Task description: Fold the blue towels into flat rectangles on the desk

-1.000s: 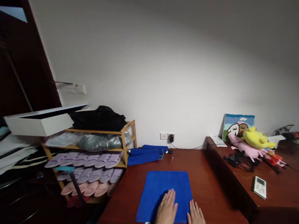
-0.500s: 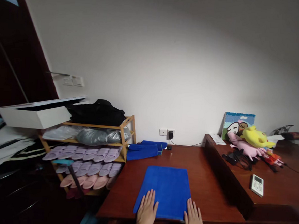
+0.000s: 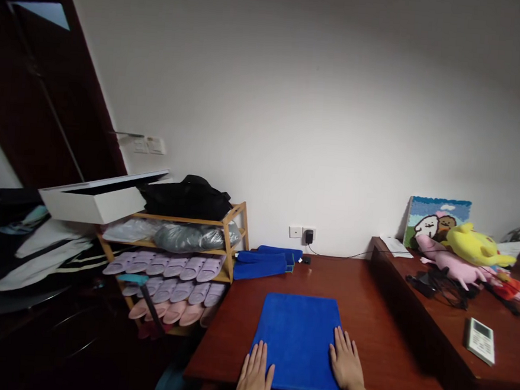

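A blue cloth (image 3: 298,340) lies spread flat on the brown wooden table (image 3: 386,358), close to its front edge. My left hand (image 3: 256,376) rests palm down over the cloth's near left edge, fingers stretched forward. On the opposite side, my right hand (image 3: 346,361) lies flat along the right edge of the cloth, its fingers extended and slightly apart. Neither hand grips anything. Further back on the table, folded blue cloths (image 3: 264,263) sit beside the shoe rack.
A wooden rack (image 3: 230,240) with slippers (image 3: 179,266) and a black bag (image 3: 188,199) stands left. A plugged-in charger (image 3: 309,236) trails a cable along the wall. On the raised right surface are plush toys (image 3: 474,245) and a white remote (image 3: 481,341).
My right hand has slid forward along the cloth's right edge. My left hand has shifted back toward the near left corner. The view has turned slightly left.
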Demonstrator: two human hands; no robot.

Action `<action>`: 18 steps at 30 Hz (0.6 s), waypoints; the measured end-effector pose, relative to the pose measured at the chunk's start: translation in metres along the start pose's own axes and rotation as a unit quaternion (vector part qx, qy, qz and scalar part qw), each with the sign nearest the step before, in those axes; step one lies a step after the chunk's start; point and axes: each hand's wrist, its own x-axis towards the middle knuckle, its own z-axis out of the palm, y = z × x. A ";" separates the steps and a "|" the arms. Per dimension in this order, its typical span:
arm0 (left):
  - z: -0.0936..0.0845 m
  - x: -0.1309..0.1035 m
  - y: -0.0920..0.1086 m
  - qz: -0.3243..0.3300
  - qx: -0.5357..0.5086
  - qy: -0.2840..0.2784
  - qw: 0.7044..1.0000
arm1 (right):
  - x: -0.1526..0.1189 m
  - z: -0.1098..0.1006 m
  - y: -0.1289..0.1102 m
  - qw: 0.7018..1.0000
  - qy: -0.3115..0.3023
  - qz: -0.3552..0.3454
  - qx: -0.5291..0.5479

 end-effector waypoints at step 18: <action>0.006 0.077 0.146 0.146 -0.129 -0.084 0.977 | 0.006 0.016 0.008 1.000 0.021 -0.019 0.007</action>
